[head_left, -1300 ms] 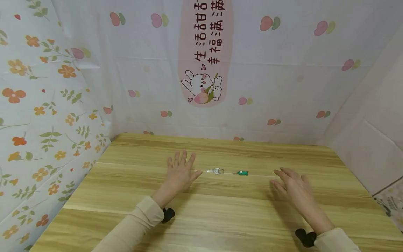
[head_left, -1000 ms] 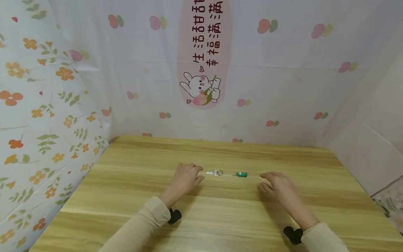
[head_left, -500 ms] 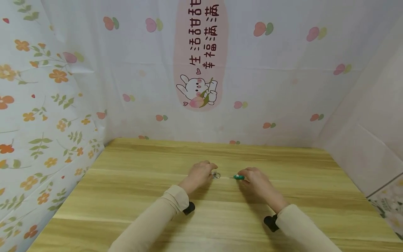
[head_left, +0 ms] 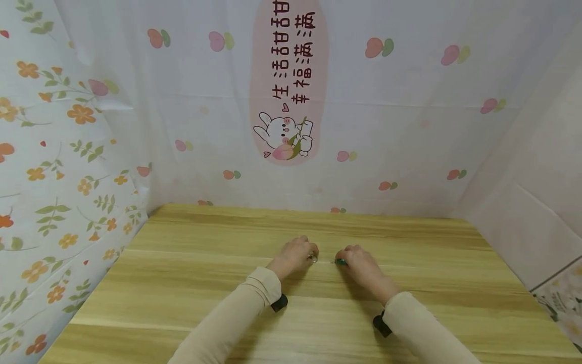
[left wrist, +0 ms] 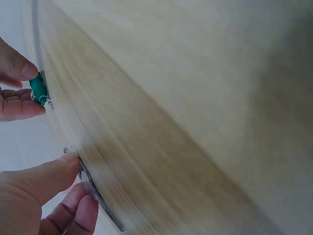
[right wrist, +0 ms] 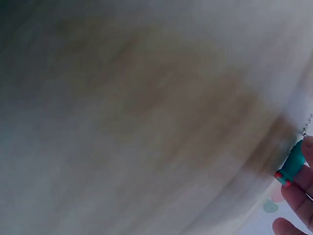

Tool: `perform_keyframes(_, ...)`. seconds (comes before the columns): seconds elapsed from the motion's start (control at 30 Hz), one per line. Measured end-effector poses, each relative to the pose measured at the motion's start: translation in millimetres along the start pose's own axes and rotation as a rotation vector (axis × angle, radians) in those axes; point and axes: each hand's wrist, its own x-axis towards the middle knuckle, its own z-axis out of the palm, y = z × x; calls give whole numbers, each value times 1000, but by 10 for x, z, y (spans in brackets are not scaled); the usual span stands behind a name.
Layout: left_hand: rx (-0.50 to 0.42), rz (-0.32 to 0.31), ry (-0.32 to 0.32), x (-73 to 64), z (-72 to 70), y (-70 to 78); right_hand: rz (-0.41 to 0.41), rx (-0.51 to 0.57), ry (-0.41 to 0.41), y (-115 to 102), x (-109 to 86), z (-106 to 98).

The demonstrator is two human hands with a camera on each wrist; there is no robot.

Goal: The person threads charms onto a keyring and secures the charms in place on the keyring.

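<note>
In the head view two hands are close together above the table (head_left: 182, 263): the right hand (head_left: 364, 270) is at about 3 o'clock from the left hand (head_left: 294, 256). The left fingers are clamped on one metal key (left wrist: 105, 208), and its single key ring (head_left: 313, 259) sticks out toward 3 o'clock. The right fingers are clamped on one green pendant (left wrist: 38, 90), whose one thin chain (head_left: 334, 262) points to 9 o'clock. I judge that each object is pinched by its body so that the ring and the chain are left free; these two face each other, near but apart. In the left wrist view the key slants toward 5 o'clock; whether it touches the table, I cannot tell. In the right wrist view, two red spots (right wrist: 279, 175) mark the pendant's end. Two wrist cameras (head_left: 279, 303) are worn, one per arm, probably for watching the handwork.
</note>
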Motion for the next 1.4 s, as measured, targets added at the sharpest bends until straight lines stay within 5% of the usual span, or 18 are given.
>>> perform_keyframes(0.3, -83, -39, -44, 3, -24, 12, 29, -17, -45, -14, 17, 14)
perform_keyframes(0.8, -138, -150, -142, 62, -34, 79, 18, 130, -6, 19, -123, -50)
perform_keyframes(1.23, -269, -99, 29, 38, 25, -69, -36, 108, 39, 7, -255, -98)
perform_keyframes(1.4, -251, -106, -2, 62, -11, -54, -22, 105, 36, -33, -277, -119)
